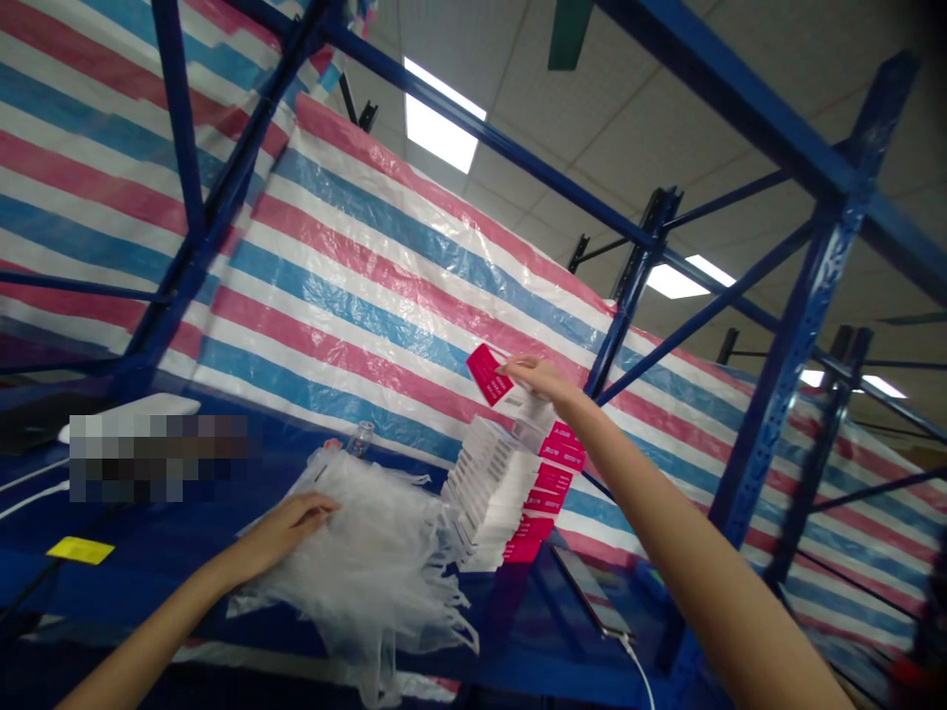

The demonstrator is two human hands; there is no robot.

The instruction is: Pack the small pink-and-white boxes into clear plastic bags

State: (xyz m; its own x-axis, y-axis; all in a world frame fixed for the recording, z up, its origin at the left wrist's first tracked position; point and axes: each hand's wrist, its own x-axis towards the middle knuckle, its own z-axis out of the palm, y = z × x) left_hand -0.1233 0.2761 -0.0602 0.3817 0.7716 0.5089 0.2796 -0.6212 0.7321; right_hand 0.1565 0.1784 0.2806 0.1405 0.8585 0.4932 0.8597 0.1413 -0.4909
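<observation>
In my right hand (pixel 537 378) is a small flat red-and-white box (pixel 488 375), pinched between thumb and fingers, with pale print on its red face. It is held just above a tall stack of similar boxes (pixel 492 493), whose white sides carry barcodes and whose red sides face right. My left hand (pixel 296 523) lies on a loose pile of sheer white bags (pixel 385 562), fingers stretched out and partly curved, gripping nothing that I can see. Strap-like ends of the bags hang over the shelf's front edge.
A phone (pixel 592 592) with a white cable lies right of the stack. Behind the bags stands a small clear jar (pixel 361 439). A yellow note (pixel 80 550) is on the blue shelf at left, near a blurred-out patch. Blue rack posts (pixel 806 325) and striped sheeting (pixel 355 296) surround the space.
</observation>
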